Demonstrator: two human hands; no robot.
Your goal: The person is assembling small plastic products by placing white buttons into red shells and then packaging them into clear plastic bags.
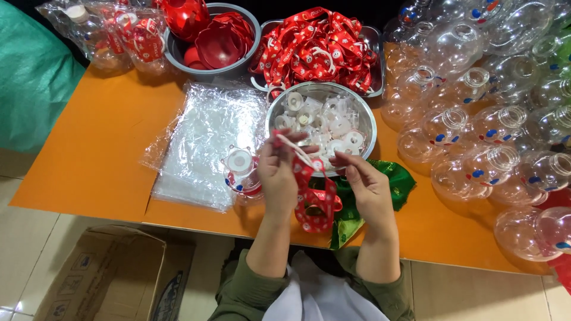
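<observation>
Both forearms reach forward, left hand (278,172) raised with fingertips pinched, right hand (367,187) beside it, fingers curled.

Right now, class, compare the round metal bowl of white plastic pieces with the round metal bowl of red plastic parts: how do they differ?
The metal bowl of white plastic pieces sits near the hands, touching the rectangular tray of red ribbons; the metal bowl of red plastic parts sits farther back on the orange table. The first holds small flat white pieces, the second larger curved red ones. Both are round and shiny.
</observation>
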